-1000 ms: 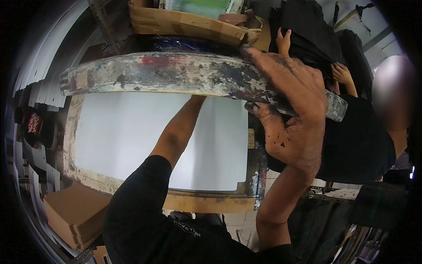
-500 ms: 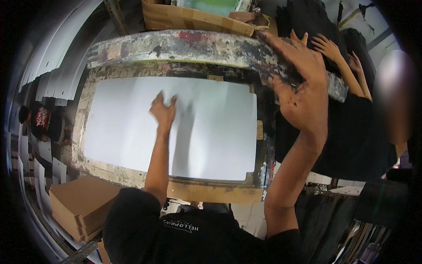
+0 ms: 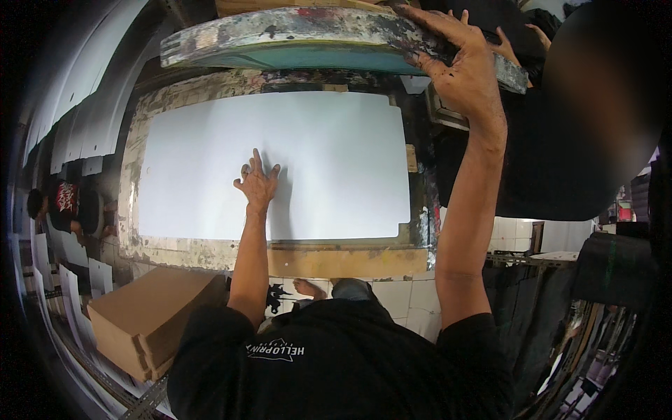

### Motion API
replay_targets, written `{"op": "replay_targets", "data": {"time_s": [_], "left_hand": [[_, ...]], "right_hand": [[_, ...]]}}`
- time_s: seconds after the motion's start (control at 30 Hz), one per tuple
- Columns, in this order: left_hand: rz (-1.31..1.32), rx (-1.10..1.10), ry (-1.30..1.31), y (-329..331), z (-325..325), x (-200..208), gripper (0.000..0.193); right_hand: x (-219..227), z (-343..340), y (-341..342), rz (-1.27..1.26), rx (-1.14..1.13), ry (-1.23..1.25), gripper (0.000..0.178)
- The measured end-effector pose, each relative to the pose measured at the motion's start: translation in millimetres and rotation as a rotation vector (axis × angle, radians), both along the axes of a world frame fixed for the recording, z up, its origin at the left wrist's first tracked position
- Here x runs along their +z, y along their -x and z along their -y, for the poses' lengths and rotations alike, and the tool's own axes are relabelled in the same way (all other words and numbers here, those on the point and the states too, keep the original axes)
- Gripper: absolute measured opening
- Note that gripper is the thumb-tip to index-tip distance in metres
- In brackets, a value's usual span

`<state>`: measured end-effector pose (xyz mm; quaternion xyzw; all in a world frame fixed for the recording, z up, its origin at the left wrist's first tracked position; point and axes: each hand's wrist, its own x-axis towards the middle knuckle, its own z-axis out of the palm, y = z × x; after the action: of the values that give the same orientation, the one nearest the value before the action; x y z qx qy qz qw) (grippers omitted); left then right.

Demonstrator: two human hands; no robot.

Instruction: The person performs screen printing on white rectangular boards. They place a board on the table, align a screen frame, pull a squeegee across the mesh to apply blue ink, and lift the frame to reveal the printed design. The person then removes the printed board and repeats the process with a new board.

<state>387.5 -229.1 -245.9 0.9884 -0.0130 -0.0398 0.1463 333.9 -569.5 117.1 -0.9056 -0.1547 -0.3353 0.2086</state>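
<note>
A large white sheet (image 3: 336,161) with notched corners lies flat on a paint-stained printing board (image 3: 131,199). My left hand (image 3: 257,183) is open over the middle of the sheet, fingers spread; whether it touches is hard to tell. Beyond the sheet, a screen printing frame (image 3: 308,28) crusted with dried ink is tilted up, its greenish mesh showing underneath. My right hand (image 3: 469,73) grips the frame near its right end, thumb at the lower edge and fingers over the top. Dark stains mark both hands.
Brown cardboard (image 3: 154,308) is stacked at the lower left. A co-worker in black (image 3: 532,154) stands close on the right, hands (image 3: 505,47) behind the frame. Another person (image 3: 73,203) is farther left. White panels (image 3: 91,84) line the left side; dark racks are at lower right.
The frame has swung higher, and its greenish underside now shows. My right hand has risen with it. My left hand's fingers have spread wider over the sheet. The view has shifted.
</note>
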Motion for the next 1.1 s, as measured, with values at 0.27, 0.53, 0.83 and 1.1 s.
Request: {"op": "replay_targets", "data": {"time_s": [0.27,0.53,0.83,1.1], "left_hand": [[-0.215,0.0,0.145,-16.9,-17.2,33.7,0.089],[0.549,-0.248,1.571,61.5,-33.3,117.1,0.107],[0.195,0.11,1.576,131.0,-42.1,122.6,0.109],[0.4,0.136,0.994,181.0,-63.4,11.3,0.083]], "right_hand": [[-25.8,-27.7,43.6,0.03,-0.046,0.057,0.063],[-76.8,-63.9,117.7,-0.057,-0.088,0.053,0.065],[-156.1,-86.6,168.8,-0.201,-0.093,0.099,0.056],[-183.6,-90.2,150.3,-0.574,0.087,-0.039,0.068]]}}
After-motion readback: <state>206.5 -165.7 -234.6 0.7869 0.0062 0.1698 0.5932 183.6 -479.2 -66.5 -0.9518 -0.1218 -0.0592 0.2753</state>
